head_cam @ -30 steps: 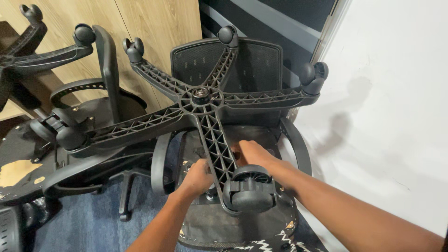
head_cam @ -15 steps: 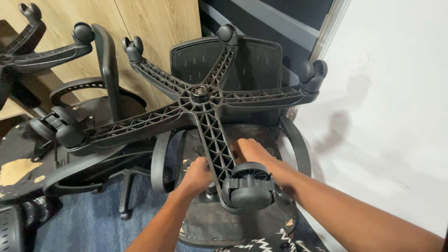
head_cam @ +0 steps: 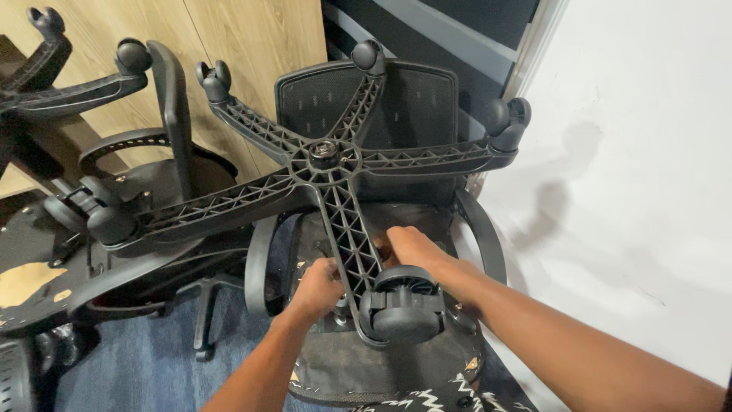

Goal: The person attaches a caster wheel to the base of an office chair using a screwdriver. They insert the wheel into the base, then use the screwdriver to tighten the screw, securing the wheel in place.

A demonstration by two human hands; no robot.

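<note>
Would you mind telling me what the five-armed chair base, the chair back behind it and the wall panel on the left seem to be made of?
Five-armed chair base: probably moulded black plastic, matt, judging by the ribbed lattice inside each arm.
Chair back: a fine black mesh, likely fabric, in a smooth black frame that looks plastic.
Wall panel: light wood or wood-look laminate, with visible grain; which one cannot be told.

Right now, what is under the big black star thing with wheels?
Under the five-arm chair base sits the upturned seat underside. Both hands, left and right, reach beneath one arm. What their fingers touch is hidden by that arm and its caster.
</note>
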